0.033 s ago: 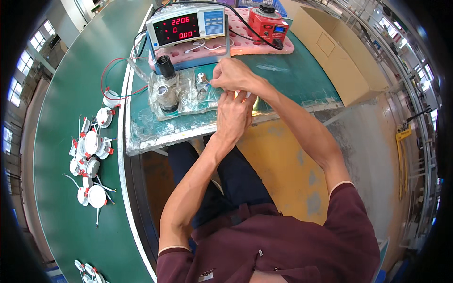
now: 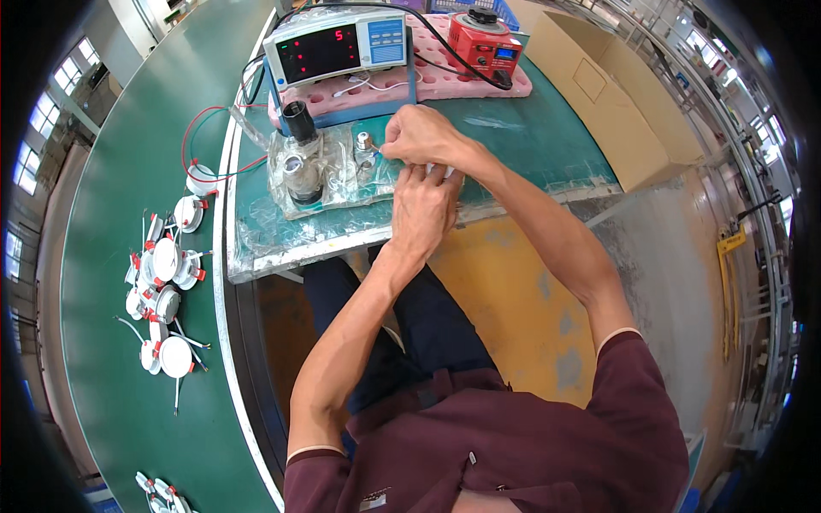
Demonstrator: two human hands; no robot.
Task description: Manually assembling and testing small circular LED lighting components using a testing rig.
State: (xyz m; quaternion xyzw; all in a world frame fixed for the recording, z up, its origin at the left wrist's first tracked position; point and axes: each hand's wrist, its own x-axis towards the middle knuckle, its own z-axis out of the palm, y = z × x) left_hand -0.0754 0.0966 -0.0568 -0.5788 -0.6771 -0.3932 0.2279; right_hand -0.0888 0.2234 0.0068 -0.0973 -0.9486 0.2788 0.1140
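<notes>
My left hand point(image 2: 422, 209) is closed at the front edge of the bench, its fingers curled round a white lamp point(image 2: 439, 170) that they mostly hide. Just above it, my right hand point(image 2: 421, 137) pinches something thin, too small to make out. Its fingertips are beside a small metal-topped fitting point(image 2: 364, 141) on a plastic-wrapped board point(image 2: 342, 175). Left of that fitting, on the same board, stand a black cylindrical socket point(image 2: 299, 121) and a wrapped round holder point(image 2: 302, 175).
Behind my hands are a meter with a red display point(image 2: 321, 56), pink foam point(image 2: 466, 85) and a red dial box point(image 2: 483, 47). White downlights point(image 2: 167, 261) lie on the green table point(image 2: 111, 214) at left. An open cardboard box point(image 2: 599, 94) is at right.
The glow under my hands has gone out. The meter's readings have dropped to a single lit digit with small indicator dots. My hands have hardly moved.
</notes>
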